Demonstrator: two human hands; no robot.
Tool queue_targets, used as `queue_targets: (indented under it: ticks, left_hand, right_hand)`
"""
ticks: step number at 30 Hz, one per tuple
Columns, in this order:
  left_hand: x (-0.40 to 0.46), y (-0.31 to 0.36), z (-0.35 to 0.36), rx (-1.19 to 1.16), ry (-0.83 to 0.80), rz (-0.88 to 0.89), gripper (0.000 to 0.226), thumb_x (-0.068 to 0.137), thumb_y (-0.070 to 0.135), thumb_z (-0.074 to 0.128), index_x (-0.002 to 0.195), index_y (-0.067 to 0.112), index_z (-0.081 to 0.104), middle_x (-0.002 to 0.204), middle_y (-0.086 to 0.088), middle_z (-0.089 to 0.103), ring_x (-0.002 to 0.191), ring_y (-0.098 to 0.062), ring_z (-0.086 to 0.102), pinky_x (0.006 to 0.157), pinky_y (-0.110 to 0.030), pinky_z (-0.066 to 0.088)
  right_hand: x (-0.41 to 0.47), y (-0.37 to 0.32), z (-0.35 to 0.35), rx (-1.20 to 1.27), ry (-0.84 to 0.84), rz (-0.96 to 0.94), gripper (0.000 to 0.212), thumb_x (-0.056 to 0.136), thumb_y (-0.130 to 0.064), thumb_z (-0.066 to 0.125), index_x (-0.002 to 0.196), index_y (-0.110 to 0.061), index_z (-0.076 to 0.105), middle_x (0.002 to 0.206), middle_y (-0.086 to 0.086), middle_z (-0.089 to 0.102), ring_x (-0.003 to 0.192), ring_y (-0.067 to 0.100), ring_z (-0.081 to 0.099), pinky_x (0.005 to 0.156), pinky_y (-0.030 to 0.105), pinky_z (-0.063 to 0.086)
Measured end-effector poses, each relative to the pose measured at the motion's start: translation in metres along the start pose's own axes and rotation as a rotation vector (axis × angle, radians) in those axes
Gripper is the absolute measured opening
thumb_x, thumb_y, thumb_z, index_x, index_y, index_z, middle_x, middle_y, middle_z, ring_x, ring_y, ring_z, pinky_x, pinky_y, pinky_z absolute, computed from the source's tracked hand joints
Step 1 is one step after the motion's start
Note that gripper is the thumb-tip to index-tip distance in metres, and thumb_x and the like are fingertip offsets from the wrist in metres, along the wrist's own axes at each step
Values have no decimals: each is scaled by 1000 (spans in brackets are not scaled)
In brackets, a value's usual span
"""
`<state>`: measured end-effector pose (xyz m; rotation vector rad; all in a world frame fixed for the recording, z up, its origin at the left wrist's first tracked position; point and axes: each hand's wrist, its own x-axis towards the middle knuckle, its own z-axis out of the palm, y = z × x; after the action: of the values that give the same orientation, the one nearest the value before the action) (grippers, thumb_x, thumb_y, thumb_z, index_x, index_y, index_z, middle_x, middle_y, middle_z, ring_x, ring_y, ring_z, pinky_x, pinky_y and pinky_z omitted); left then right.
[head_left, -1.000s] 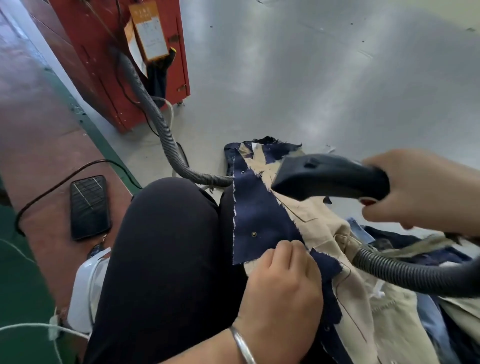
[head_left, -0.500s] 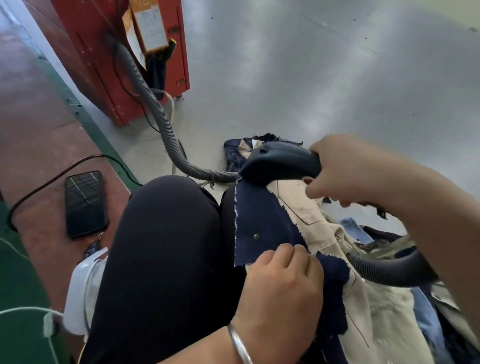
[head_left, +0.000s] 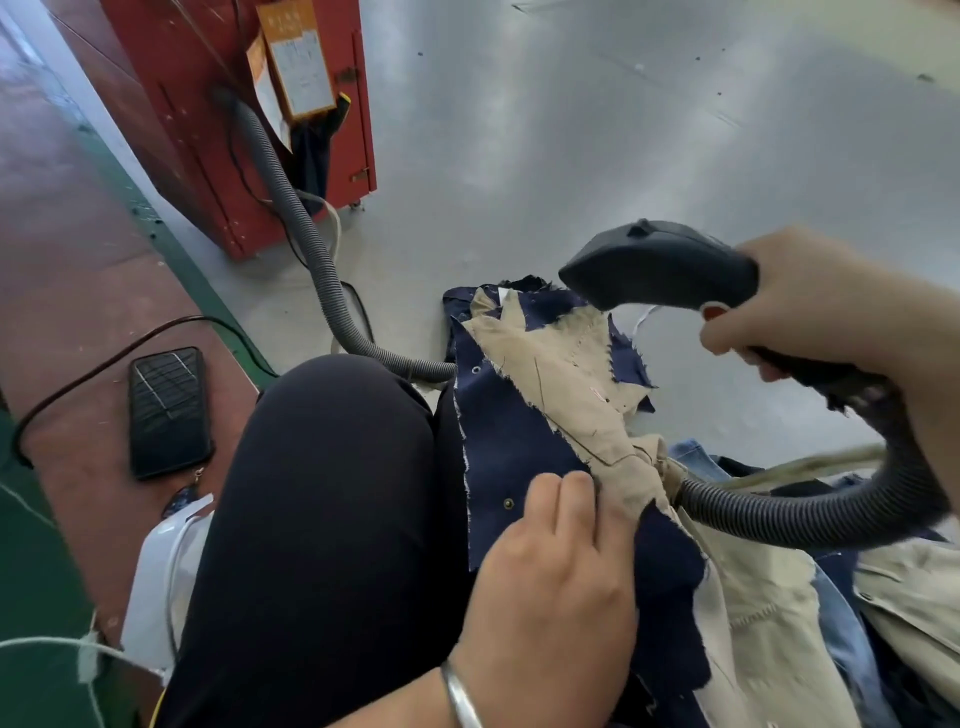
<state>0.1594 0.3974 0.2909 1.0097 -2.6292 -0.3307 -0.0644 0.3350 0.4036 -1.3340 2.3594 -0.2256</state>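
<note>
the right hand (head_left: 810, 306) grips a dark plastic suction nozzle (head_left: 660, 273) above the cloth. the left hand (head_left: 561, 582) pinches a navy-and-tan fabric piece (head_left: 519, 415) on the lap.

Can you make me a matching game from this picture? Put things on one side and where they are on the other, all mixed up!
Things
1. phone
2. black nozzle
3. navy-and-tan cloth
4. silver bangle

Places
A. around the wrist of the left hand
B. gripped by the right hand
C. lying flat on the red-brown ledge
D. on the lap, pinched by the left hand

Pairs: 1-C, 2-B, 3-D, 4-A
</note>
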Motion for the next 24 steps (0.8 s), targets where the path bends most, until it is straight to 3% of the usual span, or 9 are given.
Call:
queue_targets:
  ticks: [2, 4, 6, 8, 9, 11, 15, 24]
  left_hand:
    - [-3, -5, -2, 57, -33, -34, 64, 58, 33, 76, 115, 4, 67, 102, -8, 67, 92, -25, 65, 65, -27, 55]
    - [-6, -6, 3, 94, -25, -8, 55, 66, 26, 71, 115, 2, 67, 112, -13, 68, 102, -27, 65, 78, -31, 56]
    - [-8, -4, 14, 116, 36, 55, 33, 80, 12, 51, 103, 3, 73, 108, -14, 70, 99, -26, 67, 79, -31, 56]
    - [-7, -3, 21, 102, 60, 113, 37, 85, 2, 40, 91, 5, 77, 101, -13, 72, 94, -25, 69, 72, -27, 55]
    - [-5, -3, 22, 101, 78, 131, 35, 83, 3, 42, 88, 5, 77, 98, -12, 72, 92, -24, 69, 69, -25, 55]
    - [-1, -2, 23, 94, 77, 142, 33, 79, 7, 45, 85, 5, 77, 95, -11, 73, 88, -22, 69, 64, -23, 52]
    - [8, -9, 18, 90, 66, 162, 27, 80, 11, 49, 85, 9, 75, 86, -5, 69, 80, -19, 66, 59, -26, 49]
    - [14, -16, 7, 47, -54, 200, 31, 76, 14, 43, 79, 17, 74, 80, 4, 67, 77, -13, 63, 55, -22, 47]
  right_hand:
    - [-21, 4, 1, -49, -37, -39, 16, 73, -6, 74, 78, -13, 61, 43, 3, 62, 31, 13, 57, 32, 21, 40]
    - [-42, 6, 7, -162, -42, -72, 17, 65, -15, 76, 70, -20, 61, 42, -4, 61, 28, 7, 51, 31, 25, 38]
    - [-59, 1, 14, -290, -41, -106, 26, 55, -30, 77, 77, -35, 63, 50, -18, 62, 35, 6, 53, 40, 30, 45]
    - [-68, -4, 21, -365, -85, -148, 43, 48, -46, 66, 86, -60, 52, 63, -35, 59, 46, 2, 55, 46, 29, 44]
    - [-70, -7, 26, -392, -101, -156, 41, 49, -47, 62, 85, -60, 51, 66, -34, 60, 49, -1, 53, 46, 26, 39]
    - [-71, -16, 35, -465, -93, -150, 24, 59, -45, 65, 81, -46, 55, 59, -14, 60, 53, -5, 48, 45, 21, 30]
    - [-58, -34, 49, -508, -72, -143, 16, 75, -37, 64, 77, -35, 48, 66, -12, 52, 56, -2, 42, 45, 20, 25]
    - [-7, -62, 74, -435, 71, -238, 16, 76, -24, 64, 90, -26, 55, 71, -6, 52, 58, 12, 46, 48, 23, 26]
